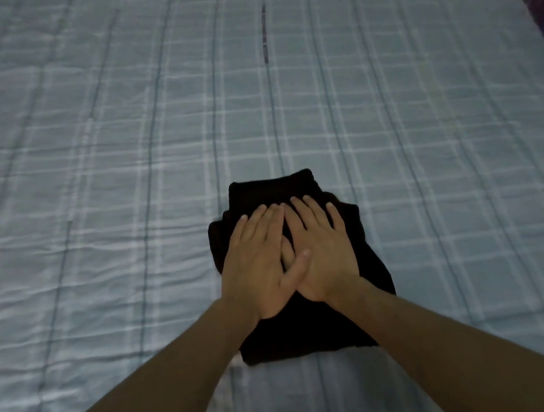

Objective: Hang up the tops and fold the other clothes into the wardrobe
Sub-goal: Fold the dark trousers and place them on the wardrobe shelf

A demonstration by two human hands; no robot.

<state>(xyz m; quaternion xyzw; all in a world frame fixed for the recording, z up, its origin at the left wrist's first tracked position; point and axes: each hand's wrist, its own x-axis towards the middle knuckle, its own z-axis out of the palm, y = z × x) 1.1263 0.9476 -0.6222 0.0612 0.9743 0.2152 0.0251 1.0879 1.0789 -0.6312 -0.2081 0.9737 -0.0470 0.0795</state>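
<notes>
Two palms flat, fingers straight: the left hand (pixel 259 261) and the right hand (pixel 325 250) press on a folded black garment (pixel 273 188). It lies on a bed (pixel 89 159) with a pale checked cover

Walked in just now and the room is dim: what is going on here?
A person presses a folded black cloth garment flat on a pale blue checked bedspread. The left hand and right hand lie side by side on it, fingers straight, left thumb over the right hand. It is folded but not yet put away.
</notes>
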